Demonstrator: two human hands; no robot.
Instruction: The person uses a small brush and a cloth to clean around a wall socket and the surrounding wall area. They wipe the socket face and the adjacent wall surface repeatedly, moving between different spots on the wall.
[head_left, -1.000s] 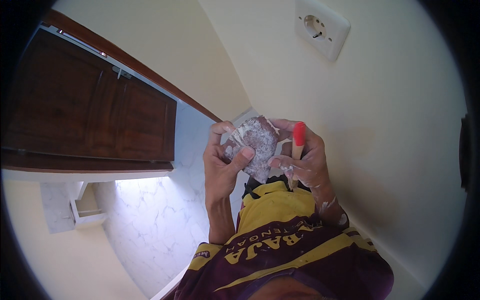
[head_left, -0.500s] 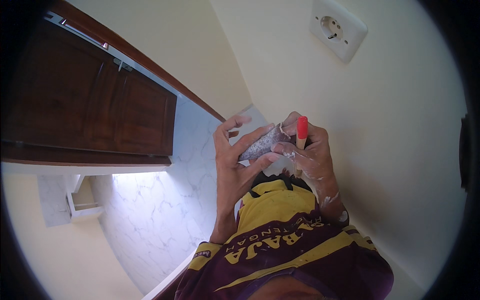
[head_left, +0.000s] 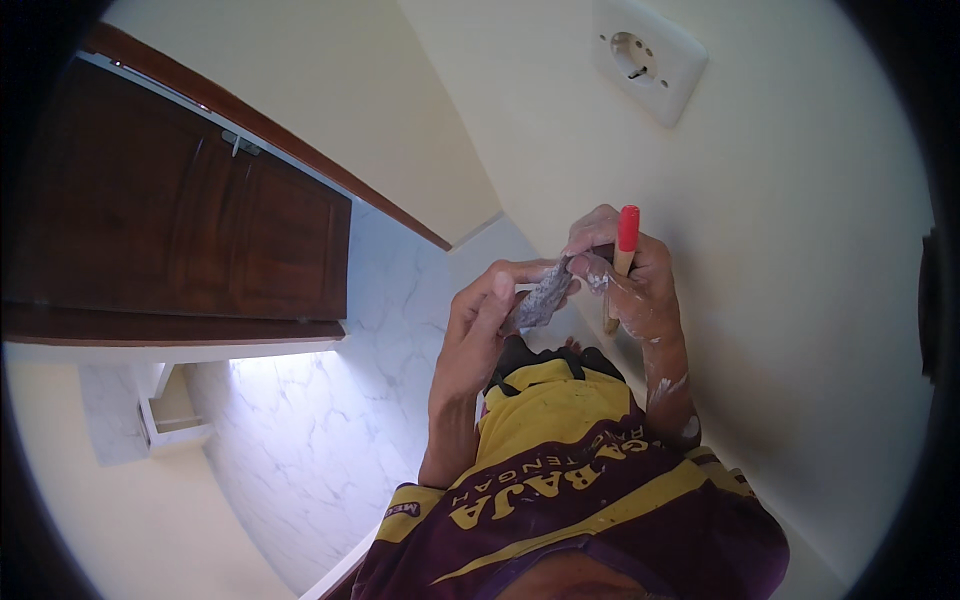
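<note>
Between my hands is a piece of worn grey sandpaper (head_left: 541,300), dusted white and bent or folded along its length. The fingers of my left hand (head_left: 473,322) pinch its lower left end. My right hand (head_left: 650,295) grips the upper right end with thumb and fingertips. That same hand also keeps a wooden handle with a red end (head_left: 628,230) tucked upright in its fingers; whatever is at the other end cannot be made out. White smears cover my right fingers, thumb and wrist.
Close on the right runs a cream wall with a white socket (head_left: 650,60). To the left are a dark brown wooden door (head_left: 180,210) and its frame. Pale marbled floor tiles (head_left: 300,420) lie below, with a small white-framed opening (head_left: 180,415) at lower left.
The sandpaper has turned and now shows narrower. My left hand has shifted its grip, thumb and fingers drawing in on the lower end. My right hand has moved slightly right with the handle.
</note>
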